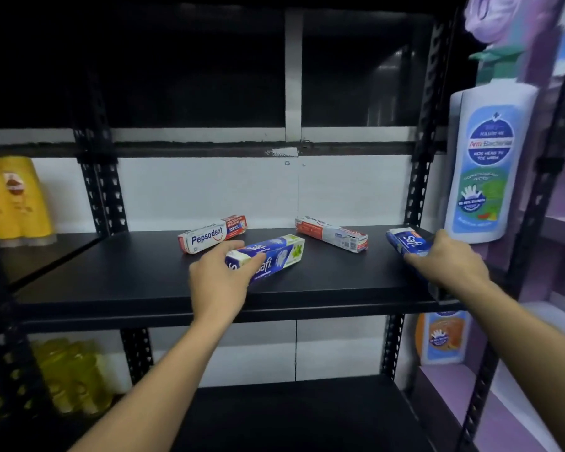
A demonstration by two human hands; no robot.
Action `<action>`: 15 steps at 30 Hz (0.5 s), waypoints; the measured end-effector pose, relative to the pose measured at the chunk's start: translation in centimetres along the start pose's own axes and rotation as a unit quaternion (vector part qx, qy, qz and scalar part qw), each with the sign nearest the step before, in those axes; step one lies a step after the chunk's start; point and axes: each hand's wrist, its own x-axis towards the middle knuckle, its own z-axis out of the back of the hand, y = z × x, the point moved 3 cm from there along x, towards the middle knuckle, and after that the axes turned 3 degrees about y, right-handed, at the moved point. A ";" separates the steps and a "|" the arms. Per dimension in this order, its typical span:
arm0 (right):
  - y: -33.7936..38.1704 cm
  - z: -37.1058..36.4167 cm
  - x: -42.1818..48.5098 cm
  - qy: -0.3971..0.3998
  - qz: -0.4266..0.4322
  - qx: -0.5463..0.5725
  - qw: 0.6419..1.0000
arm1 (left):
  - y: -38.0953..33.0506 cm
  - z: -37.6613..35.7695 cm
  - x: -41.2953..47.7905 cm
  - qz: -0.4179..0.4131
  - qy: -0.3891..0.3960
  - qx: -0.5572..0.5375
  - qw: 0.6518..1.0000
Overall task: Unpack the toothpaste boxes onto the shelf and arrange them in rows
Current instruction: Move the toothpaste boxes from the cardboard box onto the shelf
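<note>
Several toothpaste boxes lie scattered on a black shelf (144,282). A white and red Pepsodent box (211,234) sits at the back left, and a second Pepsodent box (331,234) lies angled at the back right. My left hand (221,278) grips the near end of a blue Safi box (274,254) in the middle. At the shelf's right edge my right hand (447,259) closes over another blue Safi box (406,241), hiding its near end.
A large white pump bottle (488,164) hangs just right of the shelf post (418,190). Yellow bottles (17,200) stand on the left neighbouring shelf, more yellow bottles (69,376) below. A black lower shelf (274,415) lies underneath. Purple shelving (535,353) runs along the right.
</note>
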 end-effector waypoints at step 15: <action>-2.8 0.1 -2.0 0.106 0.197 0.060 0.973 | 2.5 -2.8 3.3 -0.026 0.302 0.008 0.953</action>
